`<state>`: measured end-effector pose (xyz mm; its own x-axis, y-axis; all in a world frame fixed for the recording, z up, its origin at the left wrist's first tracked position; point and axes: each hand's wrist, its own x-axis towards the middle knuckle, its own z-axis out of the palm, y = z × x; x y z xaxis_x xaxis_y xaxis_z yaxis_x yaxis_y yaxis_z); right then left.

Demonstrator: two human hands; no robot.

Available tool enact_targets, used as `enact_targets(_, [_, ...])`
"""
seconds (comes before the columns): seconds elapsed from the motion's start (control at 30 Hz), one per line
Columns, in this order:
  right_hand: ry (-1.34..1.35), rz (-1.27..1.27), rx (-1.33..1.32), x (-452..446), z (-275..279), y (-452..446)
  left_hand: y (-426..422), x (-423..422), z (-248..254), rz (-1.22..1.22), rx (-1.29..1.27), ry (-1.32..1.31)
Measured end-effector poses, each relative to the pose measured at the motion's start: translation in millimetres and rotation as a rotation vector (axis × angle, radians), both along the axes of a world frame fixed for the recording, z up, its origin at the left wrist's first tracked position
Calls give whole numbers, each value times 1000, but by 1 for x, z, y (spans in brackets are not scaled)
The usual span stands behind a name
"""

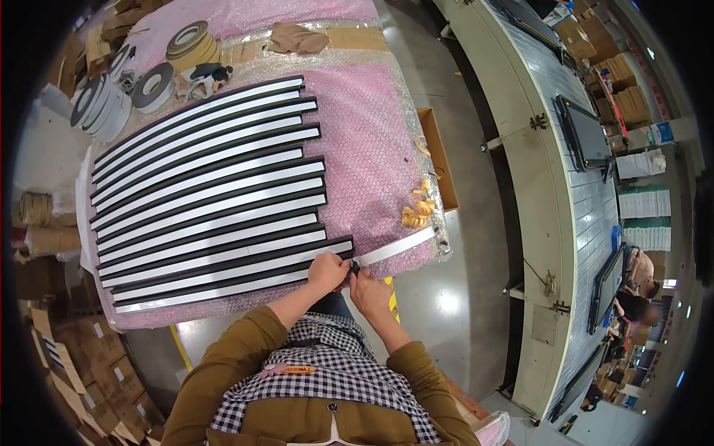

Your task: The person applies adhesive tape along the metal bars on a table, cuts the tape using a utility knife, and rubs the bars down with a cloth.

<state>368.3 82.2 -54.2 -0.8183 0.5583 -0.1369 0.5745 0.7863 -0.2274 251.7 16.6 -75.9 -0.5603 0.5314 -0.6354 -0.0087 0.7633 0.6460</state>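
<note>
Side by side on the pink bubble wrap lie several long black strips (216, 199), each with a white band along it. My left hand (327, 273) is closed at the right end of the nearest strips, fingers curled round a black strip end. Just to its right, my right hand (369, 294) is closed in a pinch beside the same end. A loose white tape (398, 246) runs from the fingertips out to the right over the wrap. The fingers hide the exact point where tape and strip meet.
Rolls of tape (154, 87) stand at the table's far left, near a brown cloth (299, 38). Curled yellowish peelings (420, 207) lie by the right edge. A cardboard box (439, 158) stands beside the table. Further right runs a conveyor (547, 186) carrying dark panels; people are beyond it.
</note>
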Motion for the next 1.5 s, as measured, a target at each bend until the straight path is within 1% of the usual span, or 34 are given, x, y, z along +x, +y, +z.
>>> enact_targets(0.07, [-49,-8,-16,-3,5,-1,1,-1,1,-5,9,4])
enact_targets(0.17, [-59,1,-48,-5,-1,-1,0,-1,4,-17,31,12])
enact_targets(0.27, [-82,7,-64,-4,-3,1,1,-1,7,-26,40,81])
enact_targets(0.4, [-133,5,-73,-2,0,1,-1,2,1,-25,36,164])
enact_targets(0.57, [-150,22,-88,-2,0,7,-3,3,-6,-26,36,153])
enact_targets(0.67, [-162,30,-87,-1,2,6,-4,4,-11,-6,81,207])
enact_targets(0.83, [-156,74,-78,-3,5,8,-4,2,-1,9,65,133])
enact_targets(0.93, [-149,97,-71,0,0,9,-3,0,8,19,52,39])
enact_targets(0.97, [-155,103,-61,-1,0,10,-2,-1,6,25,55,44])
enact_targets(1.03, [-160,114,-50,0,2,10,-2,1,-3,5,79,143])
enact_targets(1.1, [-235,177,-86,6,5,11,-5,5,-9,-3,90,195])
enact_targets(1.13, [-266,213,-96,2,12,16,-5,3,-8,29,90,76])
enact_targets(1.17, [-254,225,-86,-7,34,17,-4,-2,-6,63,91,-40])
enact_targets(1.2, [-199,202,-59,-14,73,13,-4,-4,-3,94,89,-163])
enact_targets(1.23, [-145,174,-35,-20,103,12,-5,-6,0,97,91,-158])
enact_targets(1.3, [92,138,38,-48,137,32,-7,-5,13,76,104,-207])
enact_targets(1.37, [248,119,144,-86,133,61,-4,-9,17,59,118,-213])
enact_targets(1.43, [148,82,117,-125,124,83,-6,-4,9,87,128,-239])
enact_targets(1.47, [168,85,127,-129,117,86,-7,-3,2,102,140,-246])
enact_targets(1.5, [264,111,238,-131,111,88,-11,0,-36,58,135,-242])
